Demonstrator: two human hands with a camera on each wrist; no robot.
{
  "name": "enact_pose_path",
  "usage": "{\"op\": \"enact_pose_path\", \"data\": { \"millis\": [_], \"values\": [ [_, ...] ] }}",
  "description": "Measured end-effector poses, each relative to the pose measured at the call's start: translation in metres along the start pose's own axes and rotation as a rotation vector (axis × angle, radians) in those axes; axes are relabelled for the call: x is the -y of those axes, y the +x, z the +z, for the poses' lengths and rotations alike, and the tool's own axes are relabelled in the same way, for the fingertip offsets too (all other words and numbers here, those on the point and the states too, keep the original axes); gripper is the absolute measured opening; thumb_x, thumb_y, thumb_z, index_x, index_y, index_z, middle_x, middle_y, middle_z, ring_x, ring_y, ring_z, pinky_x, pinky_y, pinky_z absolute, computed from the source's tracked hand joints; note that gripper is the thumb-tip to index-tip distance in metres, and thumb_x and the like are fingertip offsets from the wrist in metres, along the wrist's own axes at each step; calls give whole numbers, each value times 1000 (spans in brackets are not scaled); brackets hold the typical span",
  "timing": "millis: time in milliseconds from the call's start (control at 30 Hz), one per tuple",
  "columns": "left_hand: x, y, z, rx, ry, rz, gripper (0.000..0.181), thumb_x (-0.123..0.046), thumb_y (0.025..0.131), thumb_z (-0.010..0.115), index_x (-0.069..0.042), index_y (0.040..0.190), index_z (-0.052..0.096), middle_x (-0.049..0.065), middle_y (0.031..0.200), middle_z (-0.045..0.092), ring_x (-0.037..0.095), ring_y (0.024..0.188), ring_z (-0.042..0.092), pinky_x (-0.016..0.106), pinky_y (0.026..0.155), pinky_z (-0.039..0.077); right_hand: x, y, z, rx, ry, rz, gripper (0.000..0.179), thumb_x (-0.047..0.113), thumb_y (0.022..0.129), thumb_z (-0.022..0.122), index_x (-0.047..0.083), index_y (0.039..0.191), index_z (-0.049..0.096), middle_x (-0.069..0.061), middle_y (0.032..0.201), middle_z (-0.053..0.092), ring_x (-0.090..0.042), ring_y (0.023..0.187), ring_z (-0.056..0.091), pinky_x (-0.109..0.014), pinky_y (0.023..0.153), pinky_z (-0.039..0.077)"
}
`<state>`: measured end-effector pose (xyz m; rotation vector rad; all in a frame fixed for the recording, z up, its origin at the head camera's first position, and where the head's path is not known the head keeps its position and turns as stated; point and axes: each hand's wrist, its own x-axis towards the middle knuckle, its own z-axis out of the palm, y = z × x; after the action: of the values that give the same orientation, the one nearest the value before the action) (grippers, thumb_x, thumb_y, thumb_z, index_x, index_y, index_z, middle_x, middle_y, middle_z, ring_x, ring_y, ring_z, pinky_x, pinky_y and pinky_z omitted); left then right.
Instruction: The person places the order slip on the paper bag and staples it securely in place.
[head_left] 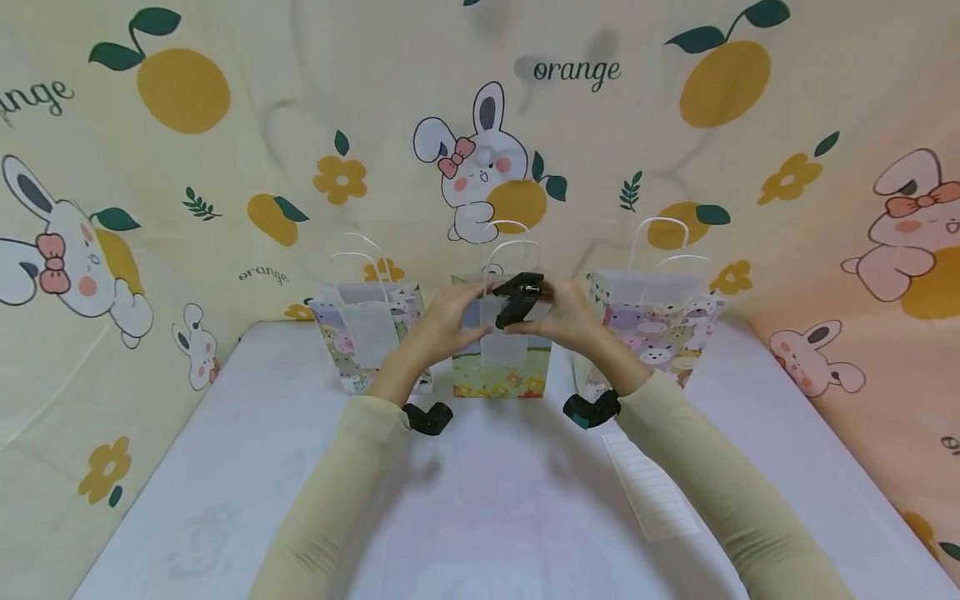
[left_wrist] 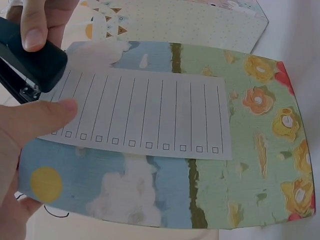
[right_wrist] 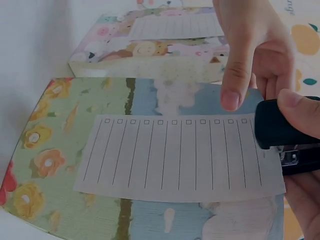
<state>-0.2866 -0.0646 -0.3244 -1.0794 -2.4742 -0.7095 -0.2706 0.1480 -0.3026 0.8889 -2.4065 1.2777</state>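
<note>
My right hand [head_left: 572, 318] grips a black stapler [head_left: 517, 302], with the thumb on its top arm and the fingers beneath. The stapler's mouth is at the top edge of a lined checklist sheet [right_wrist: 175, 160], by the rim of the middle paper gift bag [head_left: 501, 383]. Painted flowers, green ground and blue sky cover this bag, and the sheet lies flat against its front. At the bag's upper left, my left hand [head_left: 448, 321] holds the rim, thumb in front and fingers behind. Some of those fingers are hidden by the bag.
Two animal-print gift bags with white handles stand on either side, the left one [head_left: 333, 337] and the right one [head_left: 667, 333], each with a sheet on its front. Another lined sheet [head_left: 651, 492] lies on the white table [head_left: 480, 517], near the right forearm. A printed cloth [head_left: 600, 150] hangs behind.
</note>
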Motion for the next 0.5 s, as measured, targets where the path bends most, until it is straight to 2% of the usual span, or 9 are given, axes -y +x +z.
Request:
{"op": "enact_pose_path", "data": {
  "millis": [167,267,367,500],
  "values": [
    [1,-1,3,-23,-12,17,57,-14,85,73,3,135,50,16,134,60,31,128,54,41,110,44,2,-6,-1,-48,14,-16,62,-2,64,86,-6,118,55,-24,116,67,-38,104,68,-42,91,55],
    [1,-1,4,-68,-43,21,52,-10,85,72,3,132,53,17,129,62,31,123,58,40,105,48,5,-10,-2,-87,14,-29,61,-3,62,86,-6,116,57,-23,113,68,-35,99,70,-40,89,56],
    [1,-1,3,-119,-76,13,49,-6,85,70,2,130,54,18,123,64,30,117,60,39,101,51,7,-12,-3,-112,28,-44,58,-3,62,86,-6,112,59,-23,108,70,-15,92,72,-30,86,58],
    [2,-3,3,-165,-92,-2,49,-5,86,69,3,131,53,19,122,64,31,117,59,40,101,50,8,-16,-4,-118,98,-78,54,-6,62,85,-8,109,59,-26,102,70,11,86,64,-14,83,55]
  ]
}}
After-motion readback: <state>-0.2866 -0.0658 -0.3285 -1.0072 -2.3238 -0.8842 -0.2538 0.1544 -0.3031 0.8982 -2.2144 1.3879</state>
